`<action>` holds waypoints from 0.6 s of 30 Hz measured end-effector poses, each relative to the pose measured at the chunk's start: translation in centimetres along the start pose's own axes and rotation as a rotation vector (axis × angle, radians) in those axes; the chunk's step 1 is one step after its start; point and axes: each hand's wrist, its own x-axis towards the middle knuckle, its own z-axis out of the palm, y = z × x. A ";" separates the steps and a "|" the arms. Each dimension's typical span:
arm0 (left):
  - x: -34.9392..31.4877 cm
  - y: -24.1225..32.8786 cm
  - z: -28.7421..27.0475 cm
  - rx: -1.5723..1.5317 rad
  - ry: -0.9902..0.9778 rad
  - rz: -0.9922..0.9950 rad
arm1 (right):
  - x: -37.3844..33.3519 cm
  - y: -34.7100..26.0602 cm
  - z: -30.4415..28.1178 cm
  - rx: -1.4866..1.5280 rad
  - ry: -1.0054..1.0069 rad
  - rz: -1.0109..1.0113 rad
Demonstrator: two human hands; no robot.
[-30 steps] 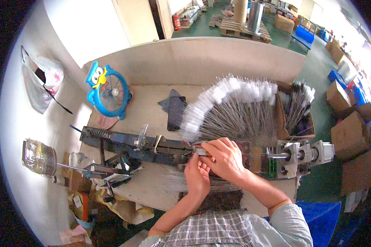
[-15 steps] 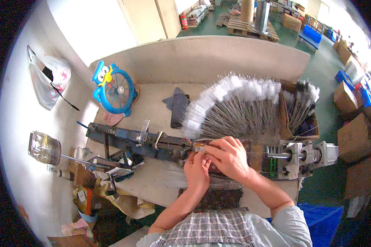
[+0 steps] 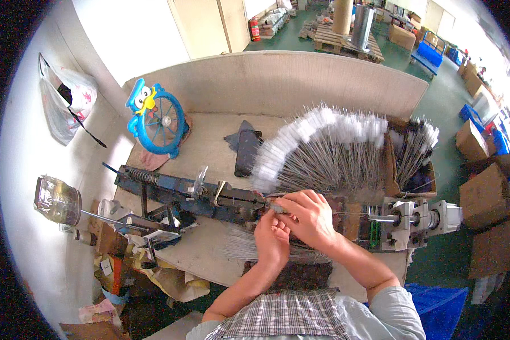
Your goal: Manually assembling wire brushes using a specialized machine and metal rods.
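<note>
My left hand [image 3: 272, 237] is at the table's middle, its fingers curled and pinched, fingertips raised to the end of a dark metal bar of a bench machine [image 3: 238, 196]. From the right my right hand [image 3: 310, 220] meets it, thumb and fingers pressed together. A small greyish-white piece [image 3: 277, 208] shows at the right fingertips; its kind is too small to tell, and what the left fingers hold is hidden. Behind the hands fans a big pile of wire-stemmed brushes [image 3: 328, 147] with white bristle heads. Loose thin wires [image 3: 241, 245] lie beside my left wrist.
On the right is a motor unit with a metal shaft [image 3: 388, 219]. A cardboard box [image 3: 413, 184] of black and white brushes stands behind it. A blue duck-shaped fan [image 3: 160, 122] and a dark phone [image 3: 247, 154] stand farther back. A board [image 3: 277, 82] edges the table's far side.
My hands stay together at the bar's end. The right fingers have shifted slightly, and a greyish-white piece now shows there. The whole view has tilted a little.
</note>
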 end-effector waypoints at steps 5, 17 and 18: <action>0.0 -0.1 -0.1 0.053 0.011 0.024 | -0.1 -0.2 -0.2 -0.071 0.038 0.005; 0.3 -0.7 -0.7 0.076 -0.047 0.097 | -0.9 0.2 -1.1 -0.079 -0.003 -0.003; 0.3 -0.8 -0.8 0.076 -0.046 0.098 | -0.9 0.2 -1.1 -0.078 -0.002 -0.003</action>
